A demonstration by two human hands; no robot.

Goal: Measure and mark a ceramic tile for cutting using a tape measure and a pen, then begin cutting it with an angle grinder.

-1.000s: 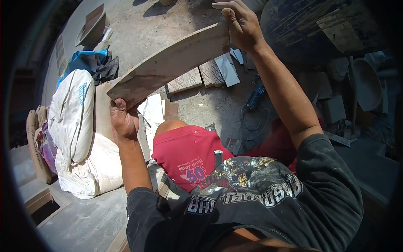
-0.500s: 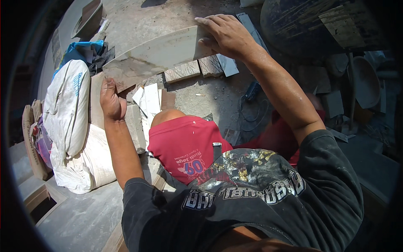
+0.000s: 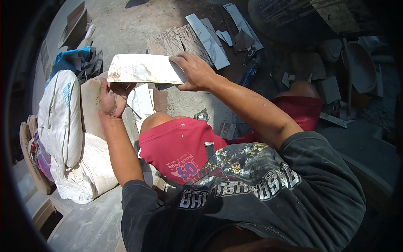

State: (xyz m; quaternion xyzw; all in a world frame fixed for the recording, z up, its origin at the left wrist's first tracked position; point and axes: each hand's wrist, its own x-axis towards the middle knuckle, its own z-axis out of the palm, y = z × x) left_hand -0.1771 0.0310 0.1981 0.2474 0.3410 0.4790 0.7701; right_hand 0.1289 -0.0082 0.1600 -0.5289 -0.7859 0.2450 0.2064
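Tile [image 3: 145,68] pinched at opposite ends by both hands [image 3: 114,101] [image 3: 196,73], dusty floor [image 3: 126,31] part shaded, scattered offcuts [image 3: 208,41], white sacks [image 3: 63,119]

a head-worn fisheye looks down from close above the hands [image 3: 196,74].

Tile [image 3: 140,68]: oblong, face pale and brightly lit, brownish stains toward the left end. Held raised, long edges running left to right; left hand [image 3: 113,97] at lower left edge, right hand [image 3: 194,72] gripping right end.
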